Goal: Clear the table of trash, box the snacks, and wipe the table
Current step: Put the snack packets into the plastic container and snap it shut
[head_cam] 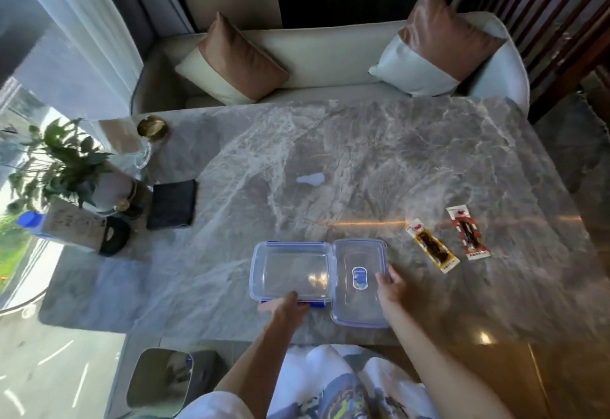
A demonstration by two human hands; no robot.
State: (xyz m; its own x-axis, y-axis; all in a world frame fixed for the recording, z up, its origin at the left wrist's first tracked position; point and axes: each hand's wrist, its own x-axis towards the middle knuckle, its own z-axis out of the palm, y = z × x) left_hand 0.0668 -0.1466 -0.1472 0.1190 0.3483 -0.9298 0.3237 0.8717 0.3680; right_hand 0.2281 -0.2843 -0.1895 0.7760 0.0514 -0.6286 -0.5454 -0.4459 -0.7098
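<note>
A clear plastic box [290, 270] with blue clips stands open near the front edge of the marble table [363, 154]. Its lid [359, 283] lies flat right beside it. My left hand [287, 308] rests on the box's near rim at the blue clip. My right hand [391, 286] touches the lid's right edge. Two snack packets lie to the right: a yellow-edged one [432, 247] and a red-edged one [467, 232]. A small white spill [310, 179] marks the table's middle. A dark folded cloth [171, 204] lies at the left.
A trash bin [161, 379] stands on the floor at the front left. A plant in a vase [112, 187], a carton with a blue cap [66, 227], a black holder [114, 235], a glass [138, 154] and a brass dish [152, 127] crowd the table's left end. A sofa [330, 55] lies beyond.
</note>
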